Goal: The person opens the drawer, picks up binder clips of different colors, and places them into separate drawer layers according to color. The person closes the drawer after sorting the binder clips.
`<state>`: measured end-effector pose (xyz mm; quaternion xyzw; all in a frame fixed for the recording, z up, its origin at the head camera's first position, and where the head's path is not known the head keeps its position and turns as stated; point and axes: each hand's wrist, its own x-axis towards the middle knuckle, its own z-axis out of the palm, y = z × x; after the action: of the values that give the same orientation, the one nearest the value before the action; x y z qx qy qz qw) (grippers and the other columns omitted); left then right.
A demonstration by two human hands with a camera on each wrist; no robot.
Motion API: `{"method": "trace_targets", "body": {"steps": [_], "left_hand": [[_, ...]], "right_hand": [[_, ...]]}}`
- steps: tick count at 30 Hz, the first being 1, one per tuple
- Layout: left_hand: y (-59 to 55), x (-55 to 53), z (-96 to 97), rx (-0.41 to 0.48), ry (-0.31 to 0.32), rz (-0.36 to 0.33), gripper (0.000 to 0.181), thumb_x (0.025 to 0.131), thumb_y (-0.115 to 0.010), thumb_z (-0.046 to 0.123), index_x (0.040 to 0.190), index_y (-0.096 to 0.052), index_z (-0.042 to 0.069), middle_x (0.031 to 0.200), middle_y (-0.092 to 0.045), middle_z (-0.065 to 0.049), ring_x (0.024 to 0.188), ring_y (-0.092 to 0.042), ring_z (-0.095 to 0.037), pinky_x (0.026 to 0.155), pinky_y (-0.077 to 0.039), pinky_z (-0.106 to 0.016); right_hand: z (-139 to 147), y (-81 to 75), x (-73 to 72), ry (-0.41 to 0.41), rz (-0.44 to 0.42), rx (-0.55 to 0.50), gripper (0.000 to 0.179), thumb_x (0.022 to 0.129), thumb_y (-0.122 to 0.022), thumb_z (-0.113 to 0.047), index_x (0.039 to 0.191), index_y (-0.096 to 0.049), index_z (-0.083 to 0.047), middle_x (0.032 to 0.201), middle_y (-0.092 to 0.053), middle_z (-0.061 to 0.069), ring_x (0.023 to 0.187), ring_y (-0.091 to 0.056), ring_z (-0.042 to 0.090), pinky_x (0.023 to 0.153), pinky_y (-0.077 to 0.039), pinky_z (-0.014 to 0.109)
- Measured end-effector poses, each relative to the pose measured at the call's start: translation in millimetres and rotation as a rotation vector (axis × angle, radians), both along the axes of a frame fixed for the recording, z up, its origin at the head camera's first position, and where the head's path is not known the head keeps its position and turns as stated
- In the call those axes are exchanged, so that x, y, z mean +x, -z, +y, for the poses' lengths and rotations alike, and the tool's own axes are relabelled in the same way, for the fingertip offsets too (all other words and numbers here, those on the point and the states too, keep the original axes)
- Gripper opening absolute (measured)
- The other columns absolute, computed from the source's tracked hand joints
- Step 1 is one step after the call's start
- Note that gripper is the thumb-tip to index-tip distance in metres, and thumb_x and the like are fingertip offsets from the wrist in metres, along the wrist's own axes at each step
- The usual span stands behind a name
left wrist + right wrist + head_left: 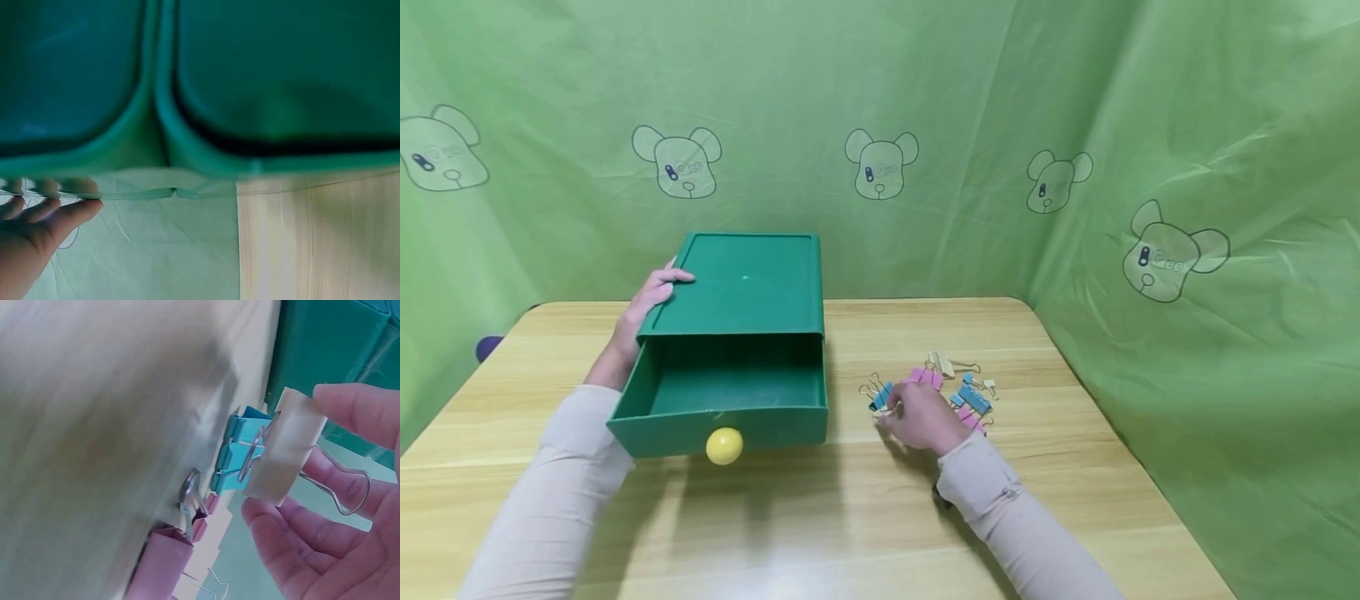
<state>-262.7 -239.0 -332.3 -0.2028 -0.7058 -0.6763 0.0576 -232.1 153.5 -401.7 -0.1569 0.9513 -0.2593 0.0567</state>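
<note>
A green plastic drawer box (745,296) stands on the left part of the table, its drawer (775,427) pulled out toward me. My left hand (642,310) touches the box's left side, with fingertips at the top edge; in the left wrist view its fingers (75,215) reach out straight along the wall. My right hand (921,417) pinches a cream binder clip (286,450) between thumb and fingers, close over the tabletop. Just beyond that clip sits a blue binder clip (240,450). A pink binder clip (159,565) lies nearby.
More binder clips lie right of my right hand: a large cream one (943,364), a blue one (975,398) and several others. A round yellow knob (724,447) sticks out from the drawer front. Green curtain (955,167) hangs behind and beside the wooden table (1037,500).
</note>
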Motion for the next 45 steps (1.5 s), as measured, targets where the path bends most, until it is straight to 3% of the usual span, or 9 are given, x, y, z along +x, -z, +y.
{"method": "trace_targets", "body": {"steps": [8,11,15,20,25,30,33,37,45], "left_hand": [[1.1,-0.7,0.1,0.009,-0.005,0.006,0.030,0.103,-0.029,0.029,0.114,-0.056,0.038,0.163,0.004,-0.004,0.144,0.008,-0.038,0.110,0.006,-0.058],[0.7,-0.7,0.4,0.011,-0.007,0.017,0.031,0.103,-0.029,0.028,0.113,-0.057,0.037,0.163,0.003,-0.005,0.144,0.008,-0.038,0.111,0.007,-0.056],[0.4,-0.6,0.5,0.007,-0.012,0.028,0.031,0.103,-0.029,0.027,0.113,-0.057,0.038,0.162,0.003,-0.007,0.144,0.007,-0.038,0.111,0.007,-0.055],[1.5,-0.2,-0.3,0.005,-0.017,0.017,0.031,0.103,-0.030,0.029,0.114,-0.057,0.038,0.163,0.003,-0.006,0.143,0.007,-0.038,0.111,0.006,-0.056],[0.5,0.6,0.5,0.002,-0.016,-0.003,0.029,0.103,-0.030,0.031,0.115,-0.055,0.039,0.163,0.003,-0.003,0.143,0.006,-0.038,0.110,0.003,-0.059],[-0.1,0.4,1.7,0.013,-0.016,-0.001,0.030,0.103,-0.029,0.030,0.114,-0.056,0.039,0.163,0.004,-0.004,0.143,0.006,-0.038,0.111,0.003,-0.057],[0.0,0.0,2.2,0.017,-0.014,0.002,0.031,0.103,-0.029,0.029,0.115,-0.056,0.038,0.163,0.004,-0.005,0.143,0.006,-0.038,0.111,0.003,-0.056],[0.4,-0.1,2.2,0.016,-0.015,-0.001,0.031,0.103,-0.029,0.030,0.115,-0.055,0.039,0.163,0.004,-0.003,0.143,0.006,-0.038,0.110,0.003,-0.057],[1.3,0.1,1.9,0.021,-0.017,-0.003,0.031,0.102,-0.029,0.030,0.114,-0.056,0.040,0.163,0.005,-0.005,0.143,0.008,-0.038,0.111,0.005,-0.056]], "right_hand": [[1,-4.2,3.6,-0.002,0.021,-0.027,0.025,0.083,-0.077,-0.018,0.098,-0.065,-0.002,0.090,-0.064,0.007,0.061,-0.056,0.013,0.060,-0.050,0.029],[2,-4.1,4.6,0.004,0.029,-0.025,0.026,0.083,-0.077,-0.020,0.098,-0.065,-0.003,0.092,-0.064,0.007,0.067,-0.058,0.014,0.063,-0.051,0.030],[2,-5.5,6.0,0.003,0.062,-0.013,0.025,0.083,-0.077,-0.021,0.099,-0.066,-0.005,0.094,-0.065,0.006,0.074,-0.058,0.015,0.066,-0.050,0.030],[1,-9.5,7.7,-0.005,0.109,-0.014,0.025,0.084,-0.077,-0.022,0.098,-0.067,-0.005,0.092,-0.065,0.004,0.070,-0.056,0.015,0.065,-0.048,0.030],[-1,-14.7,8.9,-0.012,0.176,-0.014,0.027,0.082,-0.077,-0.025,0.097,-0.068,-0.004,0.092,-0.066,0.003,0.088,-0.059,0.024,0.084,-0.047,0.038],[0,-20.2,11.5,-0.012,0.213,-0.018,0.027,0.082,-0.078,-0.028,0.096,-0.068,-0.007,0.095,-0.067,0.003,0.116,-0.051,0.038,0.106,-0.032,0.050],[0,-23.7,13.6,-0.013,0.222,-0.025,0.027,0.082,-0.078,-0.028,0.096,-0.069,-0.007,0.096,-0.067,0.003,0.111,-0.054,0.036,0.101,-0.038,0.049],[0,-27.7,15.3,-0.011,0.235,-0.026,0.029,0.082,-0.078,-0.030,0.097,-0.068,-0.006,0.095,-0.066,0.003,0.090,-0.057,0.027,0.083,-0.046,0.041],[-3,-34.9,16.9,0.005,0.262,-0.038,0.029,0.082,-0.078,-0.029,0.098,-0.068,-0.007,0.096,-0.068,0.005,0.087,-0.061,0.023,0.078,-0.050,0.039]]}}
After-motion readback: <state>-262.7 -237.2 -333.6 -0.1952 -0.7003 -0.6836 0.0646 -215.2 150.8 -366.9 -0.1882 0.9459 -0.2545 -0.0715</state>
